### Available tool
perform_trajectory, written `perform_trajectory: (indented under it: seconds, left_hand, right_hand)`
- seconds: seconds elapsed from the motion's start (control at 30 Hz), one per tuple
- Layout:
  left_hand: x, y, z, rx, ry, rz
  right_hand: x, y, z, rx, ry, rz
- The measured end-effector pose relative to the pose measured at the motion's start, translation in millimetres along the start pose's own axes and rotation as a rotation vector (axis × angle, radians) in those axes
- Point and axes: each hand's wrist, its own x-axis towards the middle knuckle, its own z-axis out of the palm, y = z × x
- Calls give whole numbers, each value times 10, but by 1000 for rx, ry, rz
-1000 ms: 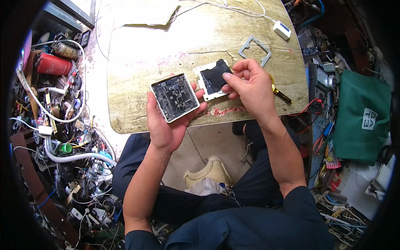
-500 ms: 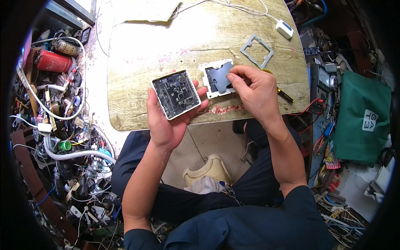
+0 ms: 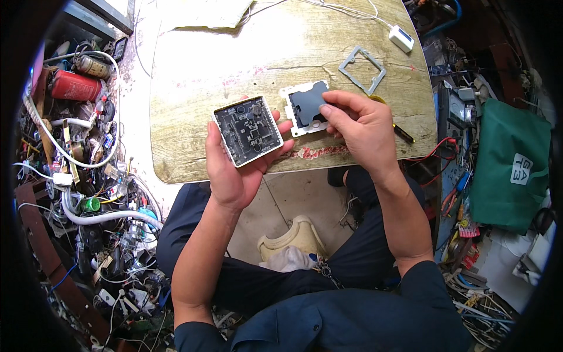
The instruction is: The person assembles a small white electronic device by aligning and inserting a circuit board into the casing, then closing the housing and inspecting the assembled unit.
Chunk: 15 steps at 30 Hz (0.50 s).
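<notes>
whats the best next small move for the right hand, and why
Probably line the dark sheet up with the white plate before letting go: the right hand pinches the sheet's right side, which covers only part of the plate, and the left hand is busy holding the circuit board.

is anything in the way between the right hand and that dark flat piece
Nothing visible: the right hand pinches the dark flat piece directly at its right side. The white frame shows under the piece, not between it and the fingers.
</notes>
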Motion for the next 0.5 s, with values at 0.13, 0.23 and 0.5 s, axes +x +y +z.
perform_trajectory:
  seconds: [0.13,0.23,0.5]
  left_hand:
    - [2,2,-13,-8,-7,-1]
    - [0,8,-4,-19,-3,-5]
    - [-3,15,-16,-2,-10,8]
  right_hand:
    - [0,16,12,-19,-20,10]
    - [0,36,18,-62,-19,-16]
    - [-7,53,24,-298,-23,-268]
